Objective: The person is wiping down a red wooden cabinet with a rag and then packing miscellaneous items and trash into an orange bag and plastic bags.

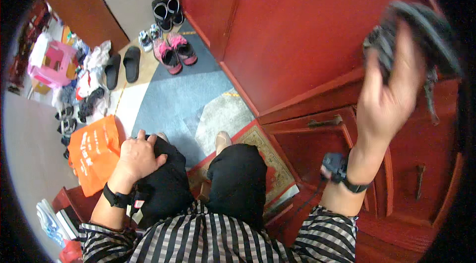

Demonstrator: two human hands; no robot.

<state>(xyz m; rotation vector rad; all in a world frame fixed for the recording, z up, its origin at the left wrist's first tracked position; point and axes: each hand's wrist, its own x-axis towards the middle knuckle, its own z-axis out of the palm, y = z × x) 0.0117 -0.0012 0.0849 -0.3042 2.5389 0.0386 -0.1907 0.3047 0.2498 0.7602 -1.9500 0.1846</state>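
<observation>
My right hand is raised at the upper right, in front of the red wooden cabinet. Its fingers and thumb grip a dark grey cloth, blurred, with a thin end dangling below. Whether the cloth touches the cabinet, I cannot tell. My left hand lies palm down on my left knee in black trousers, fingers slightly apart and holding nothing. Just left of it stands an orange bag bearing writing.
Pink-and-black shoes, black slides and flip-flops stand along the far side of the blue-grey mat. Bags and a pink plastic item crowd the left. Cabinet doors with metal handles are close on my right.
</observation>
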